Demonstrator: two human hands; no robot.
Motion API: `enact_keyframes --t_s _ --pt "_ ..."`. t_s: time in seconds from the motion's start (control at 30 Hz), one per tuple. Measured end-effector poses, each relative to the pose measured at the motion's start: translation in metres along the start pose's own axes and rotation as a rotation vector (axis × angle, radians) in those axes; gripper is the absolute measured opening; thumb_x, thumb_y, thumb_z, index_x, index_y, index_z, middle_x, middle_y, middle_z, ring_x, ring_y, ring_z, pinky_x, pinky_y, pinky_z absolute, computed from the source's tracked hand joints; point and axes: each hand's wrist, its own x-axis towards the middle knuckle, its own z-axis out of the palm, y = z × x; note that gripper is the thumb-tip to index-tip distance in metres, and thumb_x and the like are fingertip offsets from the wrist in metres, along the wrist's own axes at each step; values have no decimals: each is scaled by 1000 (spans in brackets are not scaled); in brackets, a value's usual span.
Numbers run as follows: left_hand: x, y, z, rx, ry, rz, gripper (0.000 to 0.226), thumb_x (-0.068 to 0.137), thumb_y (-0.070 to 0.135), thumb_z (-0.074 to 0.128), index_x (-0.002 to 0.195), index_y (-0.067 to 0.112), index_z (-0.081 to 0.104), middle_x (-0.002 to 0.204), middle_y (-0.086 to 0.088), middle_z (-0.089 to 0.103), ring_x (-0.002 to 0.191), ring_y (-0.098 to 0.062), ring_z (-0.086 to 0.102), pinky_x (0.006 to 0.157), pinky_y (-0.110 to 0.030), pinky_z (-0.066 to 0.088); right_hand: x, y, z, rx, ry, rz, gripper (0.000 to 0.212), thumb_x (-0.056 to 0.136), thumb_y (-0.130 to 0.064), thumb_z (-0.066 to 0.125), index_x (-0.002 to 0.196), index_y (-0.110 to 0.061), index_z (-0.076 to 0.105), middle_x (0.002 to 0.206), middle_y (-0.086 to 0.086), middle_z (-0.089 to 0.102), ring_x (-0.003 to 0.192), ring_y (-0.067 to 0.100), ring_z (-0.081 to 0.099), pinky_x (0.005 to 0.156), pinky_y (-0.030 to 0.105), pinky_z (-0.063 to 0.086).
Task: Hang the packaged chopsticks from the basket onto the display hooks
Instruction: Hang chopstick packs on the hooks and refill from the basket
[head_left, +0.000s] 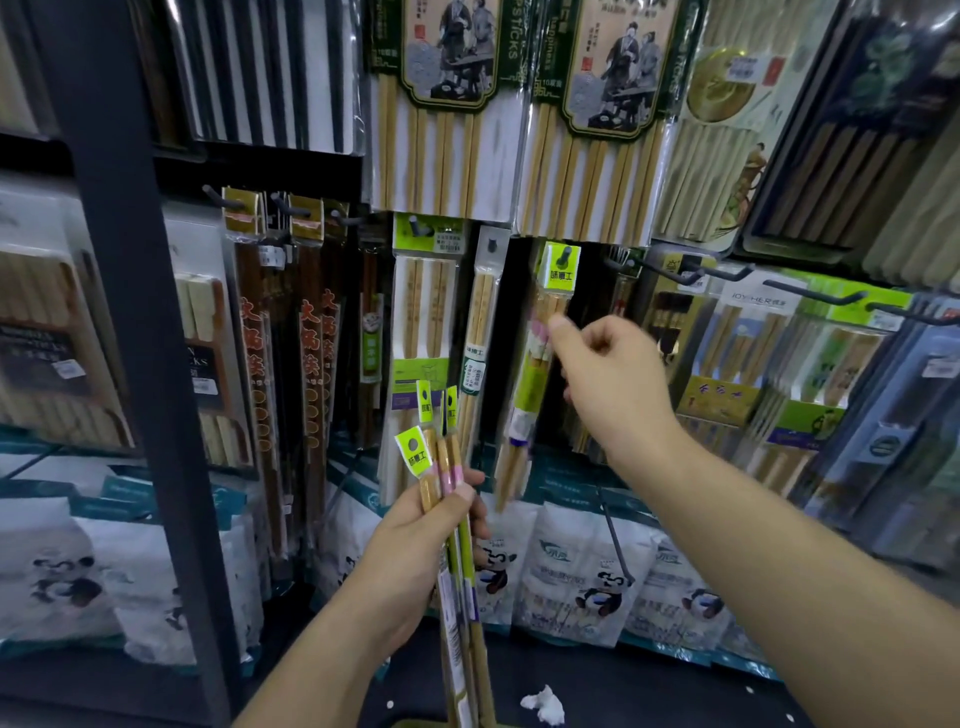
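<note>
Green-tagged packs (442, 470) gripped by left hand (421, 540), ends cropped, right hand (610, 382) pinching hung pack (530, 387)

"happiness" on upper bamboo chopstick pack (597, 156); "PSTICKS" on neighbouring left pack (441, 156); "JOYHER" on white-headed pack (750, 332), lower right.

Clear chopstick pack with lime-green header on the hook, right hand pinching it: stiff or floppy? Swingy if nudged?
Probably stiff lengthwise: the clear chopstick pack with lime-green header runs straight though the right hand pinches it only near the top. Likely to swing: it hangs aslant from one dark hook. Its film looks glossy, so possibly slippery.
</note>
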Motion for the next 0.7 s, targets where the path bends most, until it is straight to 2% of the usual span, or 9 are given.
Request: enact_keyframes --t_s 0.1,0.17,0.23,0.33,0.4,0.47,0.57,0.7 --pt "0 -1 2 26 -47 23 20 101 20 58 116 7 62 84 -5 72 77 -20 70 67 -33 57 -23 16 12 -78 -228 14 38 92 -49 69 74 -15 63 66 5 64 64 20 65 66 40 57" --pt "0 -1 4 48 -73 35 29 94 24 61 114 2 60 83 -6 74 75 -20 71 65 -32 59 -36 23 20 -95 -385 -20 29 92 -45 71 78 -19 70 72 5 68 64 10 62 64 34 54" --pt "0 -2 5 52 -94 43 28 96 21 59 113 -1 59 85 -9 75 75 -21 72 64 -32 60 -42 26 26 -98 -445 -68 25 93 -41 70 79 -20 72 75 5 69 62 5 58 63 29 52" --pt "-1 -2 6 34 -98 47 34 94 25 60 115 -1 62 91 -14 76 79 -24 74 66 -32 60 -42 26 29 -86 -451 -69 22 95 -35 69 81 -19 72 77 8 71 65 17 63 66 38 55" --pt "-1 -1 5 23 -97 53 38 91 28 61 116 -1 62 95 -17 77 82 -27 75 67 -33 61 -41 25 30 -91 -472 -65 18 96 -33 69 84 -20 72 78 10 71 67 21 66 66 38 56" --pt "-1 -1 4 16 -106 63 40 90 30 61 116 -1 62 96 -17 76 83 -28 75 69 -34 61 -42 25 31 -70 -502 -52 17 96 -30 68 83 -19 73 76 11 70 61 20 64 59 35 54" --pt "-1 -1 4 -7 -117 58 39 90 31 62 118 3 62 98 -18 77 86 -31 76 71 -36 62 -44 27 30 -26 -475 -26 20 96 -23 68 77 -18 71 64 8 63 51 13 57 44 21 48" --pt "0 -1 5 -104 -55 18 37 89 30 63 115 4 60 97 -19 78 82 -33 78 66 -35 62 -40 17 23 14 -341 -66 22 90 -17 64 68 -15 65 56 -5 59 50 4 49 46 19 44"
